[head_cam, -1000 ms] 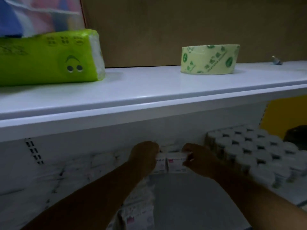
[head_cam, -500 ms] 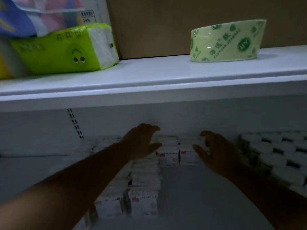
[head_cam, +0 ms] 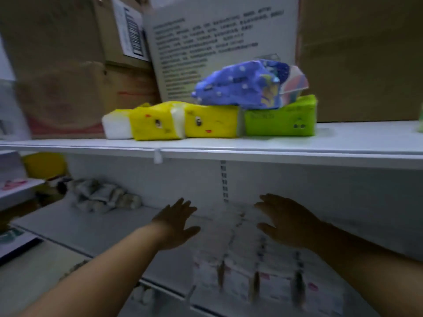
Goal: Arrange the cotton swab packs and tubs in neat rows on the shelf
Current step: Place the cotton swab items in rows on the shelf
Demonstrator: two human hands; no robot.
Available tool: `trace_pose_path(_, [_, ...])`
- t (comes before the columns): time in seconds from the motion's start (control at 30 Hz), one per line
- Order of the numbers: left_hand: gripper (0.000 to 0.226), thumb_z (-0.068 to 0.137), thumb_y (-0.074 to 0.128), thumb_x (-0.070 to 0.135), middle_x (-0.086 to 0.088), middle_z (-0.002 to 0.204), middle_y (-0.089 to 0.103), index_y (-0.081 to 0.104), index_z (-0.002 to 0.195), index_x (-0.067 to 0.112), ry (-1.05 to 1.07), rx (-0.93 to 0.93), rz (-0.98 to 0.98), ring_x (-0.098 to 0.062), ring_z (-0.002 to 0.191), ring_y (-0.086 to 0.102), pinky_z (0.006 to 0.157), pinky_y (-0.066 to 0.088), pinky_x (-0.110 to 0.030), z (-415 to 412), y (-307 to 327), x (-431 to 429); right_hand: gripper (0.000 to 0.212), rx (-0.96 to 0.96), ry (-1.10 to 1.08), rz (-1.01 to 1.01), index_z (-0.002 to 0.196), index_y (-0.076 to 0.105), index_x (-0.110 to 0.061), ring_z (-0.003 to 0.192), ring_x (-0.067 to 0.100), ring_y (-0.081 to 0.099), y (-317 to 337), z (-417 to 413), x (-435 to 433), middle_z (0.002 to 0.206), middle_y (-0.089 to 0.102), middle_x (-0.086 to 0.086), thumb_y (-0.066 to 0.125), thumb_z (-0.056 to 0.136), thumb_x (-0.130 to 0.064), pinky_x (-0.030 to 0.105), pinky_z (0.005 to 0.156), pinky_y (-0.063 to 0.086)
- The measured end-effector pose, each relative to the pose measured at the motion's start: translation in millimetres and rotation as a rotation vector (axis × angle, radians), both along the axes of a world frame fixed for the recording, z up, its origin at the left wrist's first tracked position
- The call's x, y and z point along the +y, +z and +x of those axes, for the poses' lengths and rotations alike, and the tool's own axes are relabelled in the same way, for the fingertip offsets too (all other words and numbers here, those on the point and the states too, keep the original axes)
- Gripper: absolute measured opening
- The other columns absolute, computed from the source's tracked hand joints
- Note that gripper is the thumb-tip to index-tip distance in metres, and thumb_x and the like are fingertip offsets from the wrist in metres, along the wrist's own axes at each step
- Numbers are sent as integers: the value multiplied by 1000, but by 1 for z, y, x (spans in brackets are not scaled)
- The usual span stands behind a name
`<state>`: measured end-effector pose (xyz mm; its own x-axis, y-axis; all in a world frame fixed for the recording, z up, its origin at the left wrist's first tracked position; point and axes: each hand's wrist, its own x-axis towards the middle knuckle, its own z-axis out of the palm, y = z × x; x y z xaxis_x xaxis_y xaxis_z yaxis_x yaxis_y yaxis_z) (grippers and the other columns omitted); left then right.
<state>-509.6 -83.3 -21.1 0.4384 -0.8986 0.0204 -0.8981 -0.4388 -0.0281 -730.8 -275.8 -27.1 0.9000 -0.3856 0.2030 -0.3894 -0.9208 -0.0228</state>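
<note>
Rows of white cotton swab packs (head_cam: 272, 277) with small red labels stand on the dim lower shelf (head_cam: 96, 227), running from the back wall to the front edge. My left hand (head_cam: 177, 223) hovers open, fingers straight, just left of the rows and holds nothing. My right hand (head_cam: 283, 221) is open too, palm facing left, above the right side of the rows near the back. A loose heap of pale packs (head_cam: 105, 197) lies at the back left of the same shelf. The frame is blurred.
The upper shelf (head_cam: 229, 145) carries yellow tissue packs (head_cam: 183, 121), a green one (head_cam: 280, 120) and a purple pack (head_cam: 240, 88) on top, with cardboard boxes (head_cam: 217, 49) behind. A perforated upright (head_cam: 223, 179) runs down the back wall.
The view has swung left, so the tape roll and tubs have left the frame. Both hands let go of the back packs and now hover open, further apart.
</note>
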Motion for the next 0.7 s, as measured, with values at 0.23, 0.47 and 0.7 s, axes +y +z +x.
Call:
trace_pose_path(0.23, [66,96,33,56,3,160,5,15,151,25,253,-13,-13,-15,147,-3,119,6,-38,94,3,187,64,96,147,110,150,15,-28,146,15,9,7,158,135,159,6,-3,40,95,-49,28,117,13])
trace_pose_path(0.47, [68,92,37,59,7,160,3,15,150,30,337,171,-82,-13,147,-4,120,9,-37,163,-34,274,64,313,254,85,150,15,-25,145,23,13,-27,252,220,159,8,2,42,96,-45,38,116,22])
trace_pose_path(0.7, [67,93,37,59,9,159,4,17,149,31,319,234,-37,-12,147,-5,120,9,-39,245,-50,267,66,301,229,150,151,11,-27,146,19,10,-31,346,207,160,2,-1,41,96,-47,32,117,17])
